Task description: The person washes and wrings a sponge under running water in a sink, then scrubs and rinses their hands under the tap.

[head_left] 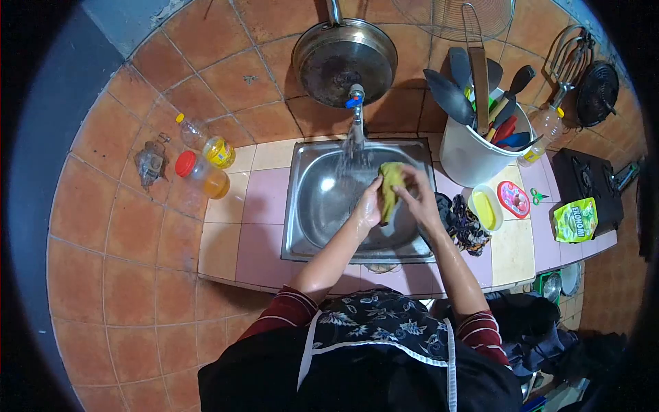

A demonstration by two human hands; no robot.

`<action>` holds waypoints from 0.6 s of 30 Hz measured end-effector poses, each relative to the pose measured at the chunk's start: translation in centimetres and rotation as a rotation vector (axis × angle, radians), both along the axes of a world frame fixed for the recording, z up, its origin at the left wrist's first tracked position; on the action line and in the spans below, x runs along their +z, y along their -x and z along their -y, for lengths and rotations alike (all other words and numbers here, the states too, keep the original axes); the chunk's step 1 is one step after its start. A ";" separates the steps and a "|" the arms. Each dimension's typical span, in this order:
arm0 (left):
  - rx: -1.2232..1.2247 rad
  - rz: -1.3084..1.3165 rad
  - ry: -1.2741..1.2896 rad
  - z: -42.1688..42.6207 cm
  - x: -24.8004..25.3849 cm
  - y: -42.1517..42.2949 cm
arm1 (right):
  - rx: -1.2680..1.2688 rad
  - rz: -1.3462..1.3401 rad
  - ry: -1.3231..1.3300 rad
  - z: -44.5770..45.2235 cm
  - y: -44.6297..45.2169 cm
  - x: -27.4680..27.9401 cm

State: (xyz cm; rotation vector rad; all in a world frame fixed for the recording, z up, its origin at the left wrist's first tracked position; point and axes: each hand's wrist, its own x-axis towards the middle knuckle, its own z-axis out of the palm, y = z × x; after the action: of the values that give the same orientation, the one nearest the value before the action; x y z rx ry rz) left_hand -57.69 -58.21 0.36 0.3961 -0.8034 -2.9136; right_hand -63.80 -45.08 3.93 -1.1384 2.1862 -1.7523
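Note:
Over the metal sink (312, 213), my left hand (371, 204) holds a yellow-green cloth (391, 189) by its left side. My right hand (417, 196) is at the cloth's right side, its fingers bent and partly spread, the fingertips at the cloth's upper edge. The cloth hangs folded between both hands. Behind them, water runs from the tap (357, 113) with a blue handle into the sink, to the left of the cloth. Both forearms look wet.
A white bucket of utensils (473, 161) stands right of the sink, near a bowl with something yellow (484, 208), a dark patterned cloth (468, 230) and a green packet (575, 221). Bottles (220, 152) and a red-lidded jar (202, 175) stand left. A pan (343, 62) hangs behind.

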 end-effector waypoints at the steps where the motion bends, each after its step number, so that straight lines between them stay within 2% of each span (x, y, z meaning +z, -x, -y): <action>1: -0.017 -0.047 -0.032 -0.6 0.8 0.0 | -0.131 -0.142 0.101 0.3 0.3 -0.5; 2: -0.036 -0.092 -0.062 -0.9 1.4 0.0 | -0.132 -0.140 0.098 0.3 0.3 -1.1; 4: -0.072 -0.115 -0.025 -0.2 1.1 0.4 | 0.042 0.516 0.114 0.0 0.0 -1.3; 5: -0.046 -0.084 0.146 0.3 1.1 0.7 | 0.099 0.721 0.161 -0.5 -0.1 -1.4; 6: -0.017 -0.050 0.315 0.9 1.0 0.9 | 0.095 0.719 0.160 -0.8 0.2 -1.6; 8: 0.057 -0.072 0.984 1.6 2.8 0.6 | 0.172 0.860 0.277 -1.2 0.9 -2.5; 9: 0.078 -0.087 1.109 1.9 3.1 0.4 | 0.143 0.833 0.291 -1.3 1.0 -2.7; 10: 0.100 -0.104 1.238 2.3 3.4 0.2 | 0.148 0.616 0.246 -1.3 1.9 -3.3; 12: 0.096 -0.068 1.256 3.1 4.1 0.0 | 0.075 0.661 0.162 -1.8 3.2 -3.6; 14: 0.091 -0.032 1.269 3.1 5.3 0.0 | 0.139 0.556 0.205 -1.2 2.3 -0.5; 16: -0.009 -0.026 1.548 2.4 7.6 0.0 | 0.202 0.455 0.246 -0.1 0.8 1.5; 18: 0.000 -0.038 1.467 2.1 8.7 0.2 | 0.301 0.373 0.133 0.9 -0.1 2.3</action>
State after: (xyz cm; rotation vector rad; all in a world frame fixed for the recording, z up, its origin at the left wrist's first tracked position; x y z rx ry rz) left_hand -57.89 -60.34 9.05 0.1416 -2.4286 -1.5579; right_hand -63.68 -45.98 6.27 -1.0029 1.6177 -1.8197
